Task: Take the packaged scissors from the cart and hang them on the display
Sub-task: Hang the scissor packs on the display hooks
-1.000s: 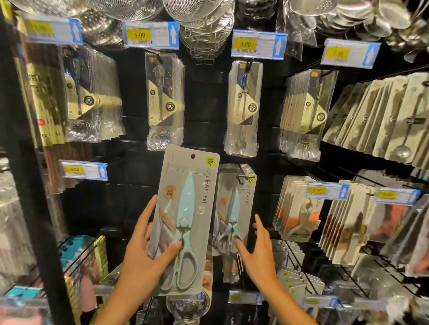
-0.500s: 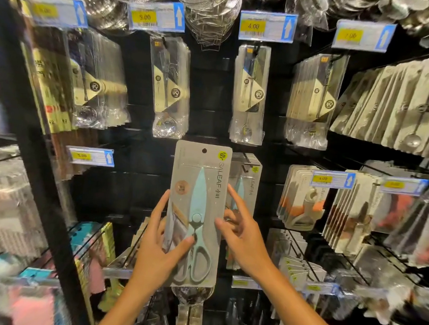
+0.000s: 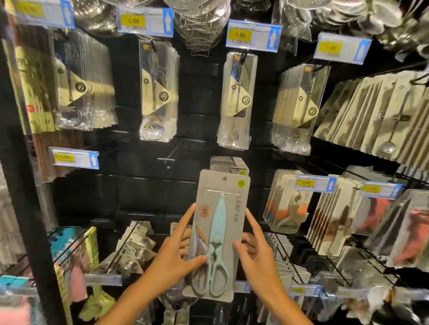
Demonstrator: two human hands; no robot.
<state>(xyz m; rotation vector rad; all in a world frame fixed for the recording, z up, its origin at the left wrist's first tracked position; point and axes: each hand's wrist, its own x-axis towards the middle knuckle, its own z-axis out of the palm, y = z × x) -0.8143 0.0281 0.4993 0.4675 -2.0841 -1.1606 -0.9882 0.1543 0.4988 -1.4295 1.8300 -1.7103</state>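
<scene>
Gripping the grey cardboard pack of pale-blue kitchen scissors (image 3: 217,237) from both sides, the left hand (image 3: 171,259) curls its thumb across the front near the handles with fingers behind the left edge, and the right hand (image 3: 255,261) lays its thumb on the right edge with its fingers partly behind the card. Both hands clamp the pack and hold it upright in front of the black pegboard display wall (image 3: 132,192). Its long axis runs nearly vertical: blade tips point up, handle loops down, and the small round hang hole sits at the top edge. Just behind that top edge hangs a stack of matching grey scissor packs (image 3: 229,163) on a peg. To the upper left, a bare black metal peg (image 3: 170,153) juts out with open dark wall below it, so the left side of the pack has free room. To the right the space is tighter: carded peelers with orange parts (image 3: 287,206) hang close beside. Below the hands runs a shelf rail with price strips (image 3: 103,279). Above hang clear bags of steel utensils (image 3: 236,101) under blue and yellow price tags (image 3: 253,36), and wire mesh strainers (image 3: 201,15) fill the top row.
</scene>
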